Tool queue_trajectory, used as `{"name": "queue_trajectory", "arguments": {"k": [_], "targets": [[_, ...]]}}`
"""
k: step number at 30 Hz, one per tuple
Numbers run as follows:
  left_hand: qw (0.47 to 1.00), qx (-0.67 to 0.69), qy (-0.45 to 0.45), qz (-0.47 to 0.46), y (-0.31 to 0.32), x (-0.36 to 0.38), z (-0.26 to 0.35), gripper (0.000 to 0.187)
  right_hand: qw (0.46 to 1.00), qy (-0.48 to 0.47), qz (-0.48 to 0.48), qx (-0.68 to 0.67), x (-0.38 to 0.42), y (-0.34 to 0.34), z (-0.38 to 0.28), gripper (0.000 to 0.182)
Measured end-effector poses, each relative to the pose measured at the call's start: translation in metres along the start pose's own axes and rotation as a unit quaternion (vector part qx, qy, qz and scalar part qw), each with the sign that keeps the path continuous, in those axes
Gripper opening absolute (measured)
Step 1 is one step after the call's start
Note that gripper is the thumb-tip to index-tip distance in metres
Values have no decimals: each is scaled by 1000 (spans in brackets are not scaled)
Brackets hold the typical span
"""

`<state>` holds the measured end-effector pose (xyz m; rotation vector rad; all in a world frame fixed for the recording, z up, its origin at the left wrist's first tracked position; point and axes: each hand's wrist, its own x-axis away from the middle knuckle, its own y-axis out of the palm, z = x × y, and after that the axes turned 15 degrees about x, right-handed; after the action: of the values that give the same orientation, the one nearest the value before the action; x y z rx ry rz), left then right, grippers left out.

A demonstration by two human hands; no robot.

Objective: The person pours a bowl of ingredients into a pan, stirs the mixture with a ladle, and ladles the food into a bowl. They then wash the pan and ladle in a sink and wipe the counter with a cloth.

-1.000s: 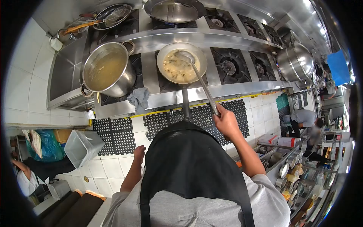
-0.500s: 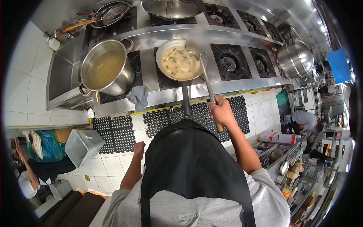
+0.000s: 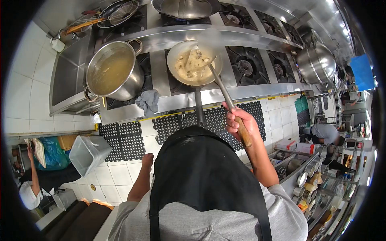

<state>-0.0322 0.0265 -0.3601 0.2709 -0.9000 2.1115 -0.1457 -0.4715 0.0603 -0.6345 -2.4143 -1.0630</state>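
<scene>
My right hand (image 3: pixel 242 122) is closed round the handle of a long metal ladle (image 3: pixel 221 87) with a wooden end. The ladle's head dips into a frying pan (image 3: pixel 198 83) of creamy, lumpy sauce (image 3: pixel 195 64), partly covered by it. The pan sits on a front burner, its dark handle (image 3: pixel 199 108) pointing at my black apron (image 3: pixel 197 168). Low at my side, my left hand (image 3: pixel 148 160) is beside the apron, away from the pan; its fingers are mostly hidden. A blurred patch lies over the pan's far rim.
A large pot (image 3: pixel 113 72) of cloudy liquid stands left of the pan, with a grey cloth (image 3: pixel 147 102) on the stove edge. Behind is a wok (image 3: pixel 186 9). Bare burners (image 3: pixel 246 67) lie to the right. Other people work at far left (image 3: pixel 32 188) and far right (image 3: pixel 325 131).
The ladle's head has shifted left and tilted in the sauce. My right hand has turned, showing its fingers curled round the handle. The left hand has barely moved.
</scene>
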Motion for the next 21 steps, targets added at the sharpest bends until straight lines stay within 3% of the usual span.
{"name": "queue_trajectory", "arguments": {"k": [3,5,7,9,11,12,13,14,16,20,21], "targets": [[991,120,-27,47,3,-3,8,8,998,-17,25,59,6,6,-8,38],[984,156,57,67,16,-18,-9,10,993,-28,41,104,8,7,-14,40],[966,248,4,76,15,-25,6,11,987,-41,56,145,10,7,-20,43],[899,388,-189,72,15,-42,41,24,979,-53,71,183,11,9,-25,46],[867,450,-193,89,27,-59,67,28,970,-60,88,220,12,11,-29,47],[893,406,-178,81,35,-74,72,31,966,-59,96,233,12,12,-32,47],[927,352,-98,90,48,-91,75,33,962,-59,103,246,12,13,-35,47],[918,343,-191,47,46,-104,100,35,960,-62,98,255,12,14,-36,46],[942,309,-115,58,73,-139,109,36,948,-55,120,289,9,16,-40,44],[967,231,-106,12,89,-189,175,39,918,-48,147,365,4,14,-42,40],[951,282,-125,14,95,-197,188,42,908,-47,145,391,2,10,-41,39]]}}
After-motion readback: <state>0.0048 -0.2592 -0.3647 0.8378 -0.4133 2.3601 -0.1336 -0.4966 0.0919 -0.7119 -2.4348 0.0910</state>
